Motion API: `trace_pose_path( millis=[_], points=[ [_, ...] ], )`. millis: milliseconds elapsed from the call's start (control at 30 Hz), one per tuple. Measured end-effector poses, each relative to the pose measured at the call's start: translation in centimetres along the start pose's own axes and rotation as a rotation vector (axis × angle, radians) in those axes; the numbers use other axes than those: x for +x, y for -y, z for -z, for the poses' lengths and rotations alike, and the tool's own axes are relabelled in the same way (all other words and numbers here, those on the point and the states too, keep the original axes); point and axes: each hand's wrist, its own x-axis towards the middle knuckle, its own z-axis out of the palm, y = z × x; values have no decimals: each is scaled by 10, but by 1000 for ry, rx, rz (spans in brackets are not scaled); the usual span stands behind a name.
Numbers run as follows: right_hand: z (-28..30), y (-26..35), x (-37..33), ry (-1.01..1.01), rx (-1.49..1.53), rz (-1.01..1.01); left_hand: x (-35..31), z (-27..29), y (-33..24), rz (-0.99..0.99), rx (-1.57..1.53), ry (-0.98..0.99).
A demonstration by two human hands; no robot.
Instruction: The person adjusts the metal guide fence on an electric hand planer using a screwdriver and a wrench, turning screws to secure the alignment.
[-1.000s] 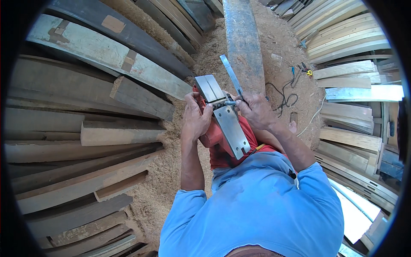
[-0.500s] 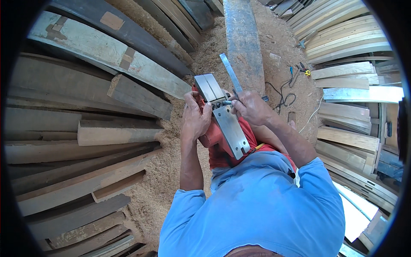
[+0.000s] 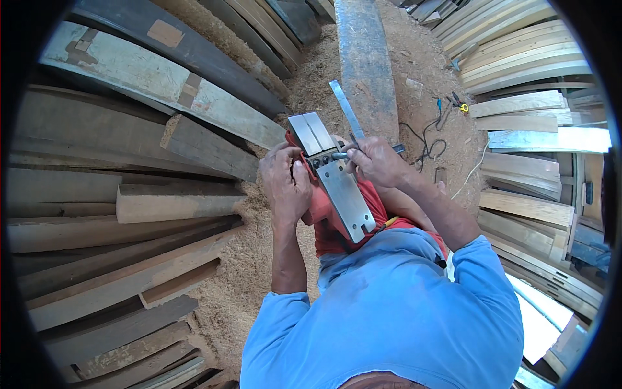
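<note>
An electric hand planer [image 3: 350, 194] with a red body lies upside down across my lap, its two metal sole plates facing up. Between the plates, dark bolts show on the cutter drum [image 3: 322, 160]. My left hand [image 3: 287, 183] is closed around the planer's left side, thumb along its edge. In my closed right hand [image 3: 377, 162] is a small rod-like wrench [image 3: 339, 155], its tip at the bolts. A long flat metal strip [image 3: 346, 107] also sticks up from that hand, pointing away from me. The palm side of the right hand is hidden.
Stacked timber [image 3: 175, 202] lines the left side, with more boards [image 3: 518, 162] on the right. A long worn plank [image 3: 366, 58] lies ahead on the shaving-covered floor. A black cable [image 3: 427, 146] and yellow-handled pliers-like tool [image 3: 462, 107] lie to the right.
My left hand has slid slightly left and its thumb has come off the sole plate's edge. The planer and metal strip have shifted a little left; the wrench stays at the bolts.
</note>
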Motion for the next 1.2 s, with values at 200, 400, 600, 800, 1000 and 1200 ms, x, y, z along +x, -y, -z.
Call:
trace_pose_path(
  millis=[200, 400, 600, 800, 1000, 1200],
  points=[
    [-8, 6, -20, -463, -154, 289, -5, 5, -4, 10, -45, 8],
    [-18, -11, -41, -399, -330, 151, -3, 0, 2, 75, -207, 44],
    [-30, -16, -37, -466, -128, 301, 1, -4, -2, 86, -202, 23],
    [-38, -6, -19, -538, -32, 554, 0, 1, -5, 59, -128, 24],
    [-32, -8, -26, -366, -101, 470, 1, 0, -2, 65, -154, 22],
    [-33, -7, -23, -381, -55, 473, 1, -1, -2, 82, -166, 31]
  ],
)
